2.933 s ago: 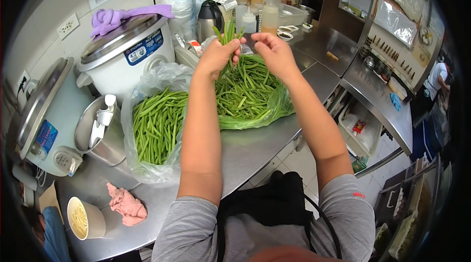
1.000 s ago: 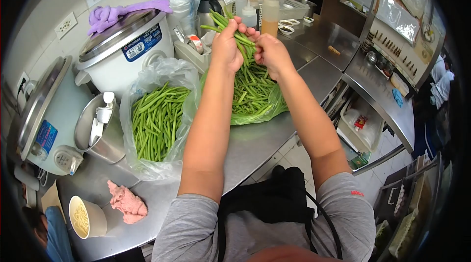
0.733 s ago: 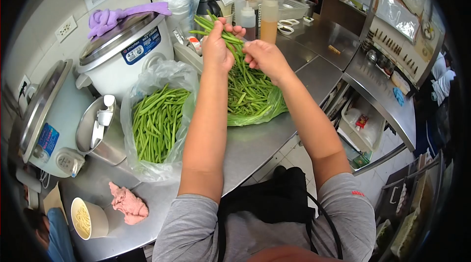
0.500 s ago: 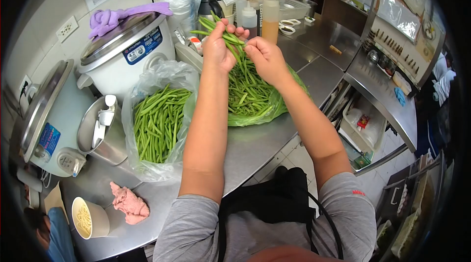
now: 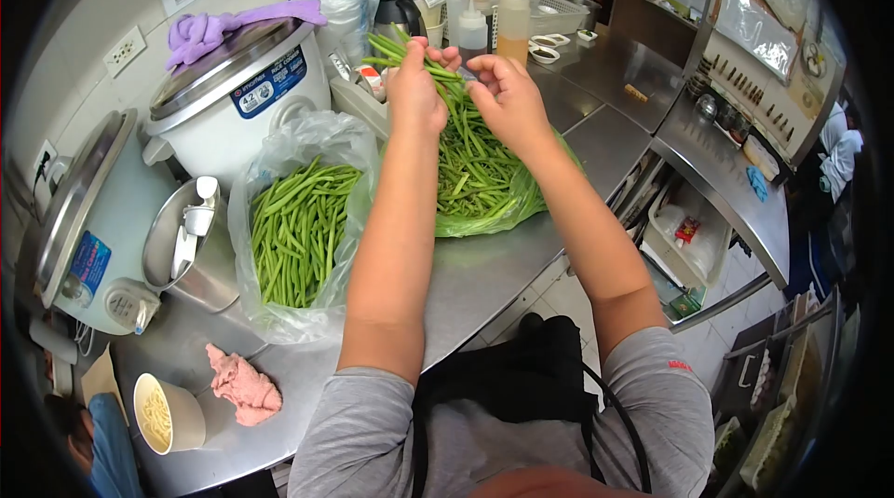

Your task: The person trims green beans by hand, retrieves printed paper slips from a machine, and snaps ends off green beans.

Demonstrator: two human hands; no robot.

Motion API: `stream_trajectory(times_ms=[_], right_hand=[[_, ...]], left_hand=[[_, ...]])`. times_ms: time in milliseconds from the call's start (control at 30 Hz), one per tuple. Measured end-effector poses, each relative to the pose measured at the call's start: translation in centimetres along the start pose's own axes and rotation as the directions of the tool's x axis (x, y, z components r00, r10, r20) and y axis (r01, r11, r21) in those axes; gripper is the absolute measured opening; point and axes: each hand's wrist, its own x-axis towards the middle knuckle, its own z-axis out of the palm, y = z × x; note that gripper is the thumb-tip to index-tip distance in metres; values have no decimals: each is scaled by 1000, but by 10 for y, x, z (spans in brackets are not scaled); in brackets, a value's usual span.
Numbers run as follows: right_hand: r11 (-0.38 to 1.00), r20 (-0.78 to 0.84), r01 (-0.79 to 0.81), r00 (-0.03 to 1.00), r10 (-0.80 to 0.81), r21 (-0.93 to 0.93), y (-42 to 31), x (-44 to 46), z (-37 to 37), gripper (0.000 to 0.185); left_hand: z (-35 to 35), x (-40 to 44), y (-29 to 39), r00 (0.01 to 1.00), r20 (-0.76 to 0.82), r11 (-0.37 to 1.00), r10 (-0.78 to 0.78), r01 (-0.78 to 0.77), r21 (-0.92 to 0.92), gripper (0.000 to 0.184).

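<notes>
My left hand (image 5: 416,93) is closed round a small bunch of green beans (image 5: 391,50), whose ends stick out on both sides. To its right is my right hand (image 5: 507,97), thumb and fingers apart, with nothing I can make out between them. Below both hands a green plastic bag (image 5: 498,221) lies open, heaped with loose green beans (image 5: 477,172). Left of my forearms stands a clear plastic bag (image 5: 307,323) filled with green beans (image 5: 300,228) lying mostly lengthwise.
Two rice cookers (image 5: 237,93) and a steel container (image 5: 209,279) with scoops stand at the left. A pink cloth (image 5: 244,386) and a paper cup (image 5: 172,416) lie near the front edge. Squeeze bottles (image 5: 512,27) stand behind. Another person's blue sleeve (image 5: 114,451) shows at lower left.
My right hand's fingers have come apart from their pinch at the bean ends, and that hand has shifted slightly away. My left hand still grips the bunch.
</notes>
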Motion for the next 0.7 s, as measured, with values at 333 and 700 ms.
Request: stream_trajectory(times_ms=[333,700], right_hand=[[788,92,234,971,-222,-569,-6,5,-1,10],[862,189,-502,855,482,71,41,15,-5,24]], left_hand=[[12,-9,-13,996,-39,990,82,-77,115,16],[14,-8,-8,995,-74,993,64,-71,-92,15]])
